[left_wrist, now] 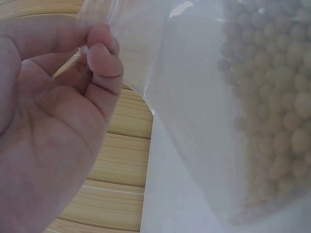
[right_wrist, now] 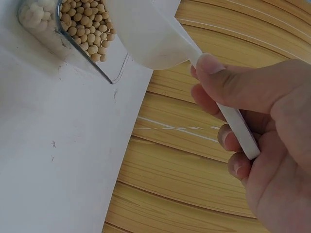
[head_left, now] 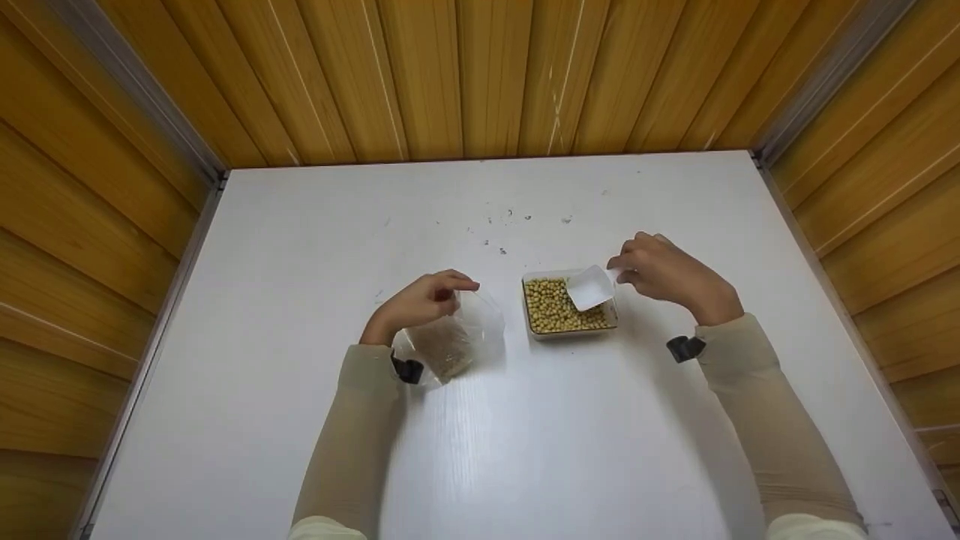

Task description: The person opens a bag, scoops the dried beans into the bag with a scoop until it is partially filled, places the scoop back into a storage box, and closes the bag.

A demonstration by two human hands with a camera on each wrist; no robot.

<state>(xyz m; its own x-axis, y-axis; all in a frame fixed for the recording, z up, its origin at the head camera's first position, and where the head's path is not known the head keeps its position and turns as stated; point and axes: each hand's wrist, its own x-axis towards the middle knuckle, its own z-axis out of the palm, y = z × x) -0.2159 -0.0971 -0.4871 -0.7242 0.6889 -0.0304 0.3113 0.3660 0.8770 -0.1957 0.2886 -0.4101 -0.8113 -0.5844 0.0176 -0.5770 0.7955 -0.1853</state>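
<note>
In the head view my left hand [head_left: 424, 300] pinches the top edge of a clear plastic bag [head_left: 484, 326]. Round, pale soybeans [left_wrist: 284, 111] fill part of that bag in the left wrist view. My right hand [head_left: 667, 274] grips the handle of a white scoop [head_left: 590, 288], fingers curled round it in the right wrist view. The scoop's bowl is over the right part of a clear rectangular container [head_left: 574, 335] holding yellowish soybeans [head_left: 553, 306]. Whether the bowl touches the beans cannot be told.
All of this is on a white table [head_left: 300, 247]. Small dark marks [head_left: 502, 250] dot its surface beyond the container. Wood-patterned panels [head_left: 487, 82] rise behind the table and along both sides. A black band [head_left: 409, 369] is on each wrist.
</note>
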